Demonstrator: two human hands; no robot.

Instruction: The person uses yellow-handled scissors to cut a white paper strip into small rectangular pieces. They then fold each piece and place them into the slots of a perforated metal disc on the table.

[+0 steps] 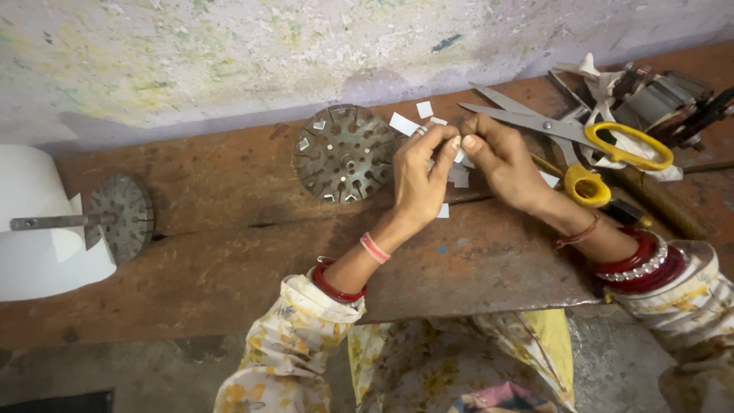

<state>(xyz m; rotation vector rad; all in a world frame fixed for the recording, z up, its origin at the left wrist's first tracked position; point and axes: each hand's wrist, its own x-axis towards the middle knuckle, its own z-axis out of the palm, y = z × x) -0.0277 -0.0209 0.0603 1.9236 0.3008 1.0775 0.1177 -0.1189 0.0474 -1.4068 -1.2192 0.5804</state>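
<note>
Fingers of both hands pinched together on small white paper slip, held above counter just right of slotted metal disc. Step judged: slip being folded. Next move calls for fine alignment into disc slot. Yellow-handled scissors lie beside right hand.

Your left hand and right hand pinch a small white paper piece between their fingers. A slotted metal disc lies just left of them. Yellow-handled scissors rest to their right.

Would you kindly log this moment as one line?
left hand: pinching paper slip | right hand: pinching same slip | slotted metal disc: left of hands on bench | scissors: lying right
</note>
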